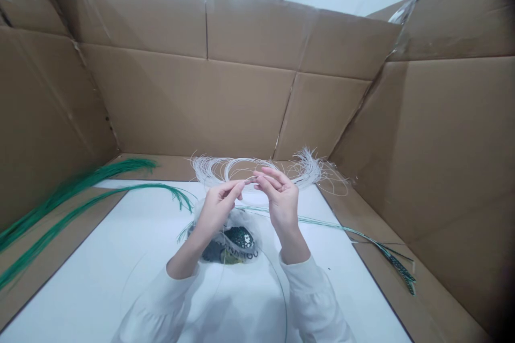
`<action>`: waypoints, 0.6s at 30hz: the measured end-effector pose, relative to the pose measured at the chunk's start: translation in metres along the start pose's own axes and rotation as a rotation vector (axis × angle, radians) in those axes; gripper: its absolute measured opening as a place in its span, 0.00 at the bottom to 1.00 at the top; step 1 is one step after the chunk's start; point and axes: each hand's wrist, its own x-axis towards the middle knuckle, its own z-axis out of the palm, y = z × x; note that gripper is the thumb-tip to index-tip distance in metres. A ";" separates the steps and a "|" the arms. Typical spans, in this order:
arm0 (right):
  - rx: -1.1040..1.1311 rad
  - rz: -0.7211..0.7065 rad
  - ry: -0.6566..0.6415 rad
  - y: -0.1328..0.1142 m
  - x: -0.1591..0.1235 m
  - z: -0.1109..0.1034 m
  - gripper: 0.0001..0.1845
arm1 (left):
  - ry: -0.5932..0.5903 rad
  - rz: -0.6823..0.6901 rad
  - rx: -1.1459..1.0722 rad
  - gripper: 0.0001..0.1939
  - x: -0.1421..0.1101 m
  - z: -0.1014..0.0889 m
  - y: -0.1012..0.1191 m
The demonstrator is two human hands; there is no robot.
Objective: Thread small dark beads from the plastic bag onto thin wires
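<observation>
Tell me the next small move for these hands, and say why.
I'd probably hold the thin piece steady with the left hand and ease the right hand slightly outward along it. Both hands seem to pinch it with their fingertips close together, so only a short stretch shows between them. The piece is too small to make out further.

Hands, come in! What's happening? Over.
Left hand, right hand raised, pinching. Thin strand between them. Plastic bag below, white strands beyond; neither seems in the way.
</observation>
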 end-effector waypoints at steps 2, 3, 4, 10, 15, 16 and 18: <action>-0.016 -0.016 0.018 -0.003 0.000 -0.002 0.13 | -0.033 -0.013 0.010 0.19 0.000 -0.002 0.001; -0.022 -0.023 0.027 -0.004 0.001 -0.002 0.13 | -0.051 -0.017 0.020 0.19 -0.001 -0.002 0.002; -0.026 -0.028 0.035 -0.005 0.001 -0.003 0.12 | -0.067 -0.020 0.032 0.19 -0.001 -0.003 0.003; -0.024 -0.059 0.067 -0.007 0.001 -0.006 0.12 | -0.145 -0.028 0.056 0.20 -0.001 -0.002 0.004; -0.036 -0.109 0.088 -0.009 0.001 -0.008 0.12 | -0.171 -0.040 0.062 0.19 -0.002 -0.002 0.005; -0.044 -0.115 0.088 -0.010 0.002 -0.009 0.12 | -0.172 -0.041 0.066 0.19 -0.002 -0.002 0.005; -0.064 -0.125 0.091 -0.011 0.003 -0.011 0.12 | -0.169 -0.039 0.077 0.20 -0.002 -0.002 0.005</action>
